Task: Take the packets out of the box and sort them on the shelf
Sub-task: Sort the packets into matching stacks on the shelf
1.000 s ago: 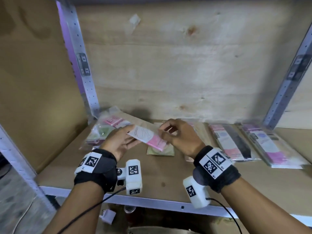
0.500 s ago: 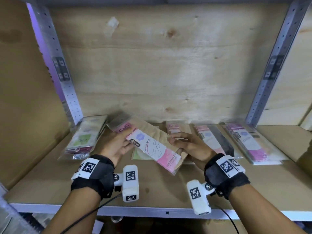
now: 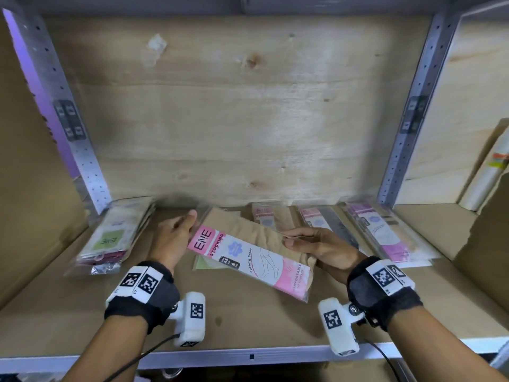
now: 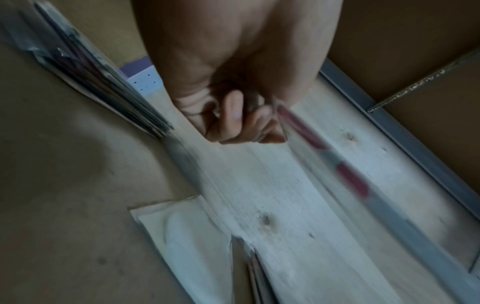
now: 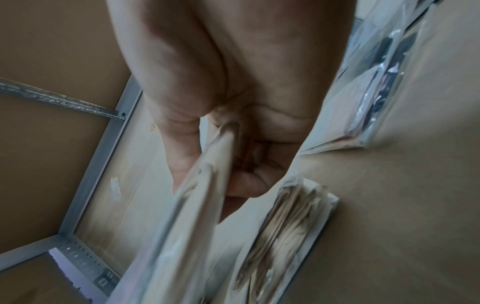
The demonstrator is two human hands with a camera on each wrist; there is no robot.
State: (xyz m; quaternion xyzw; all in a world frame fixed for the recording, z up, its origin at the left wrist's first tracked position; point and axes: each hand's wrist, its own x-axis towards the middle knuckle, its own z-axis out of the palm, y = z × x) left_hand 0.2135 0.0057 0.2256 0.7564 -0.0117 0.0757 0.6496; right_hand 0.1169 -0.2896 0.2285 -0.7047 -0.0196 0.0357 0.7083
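Observation:
I hold a beige stocking packet with a pink and white ENE label low over the middle of the shelf, label up. My left hand pinches its far left end; the left wrist view shows the curled fingers beside the blurred packet edge. My right hand grips the right edge, thumb on top. In the right wrist view the packet runs between thumb and fingers. Partly hidden beneath lies a greenish packet.
Sorted piles lie along the back: a green-label pile at left, a beige pile, a black-stocking pile and a pink-label pile. Metal uprights flank the bay. A cardboard flap stands at right.
The packet has come down flatter over the middle of the shelf, and my hands have spread slightly apart along it. The view has swung to the right.

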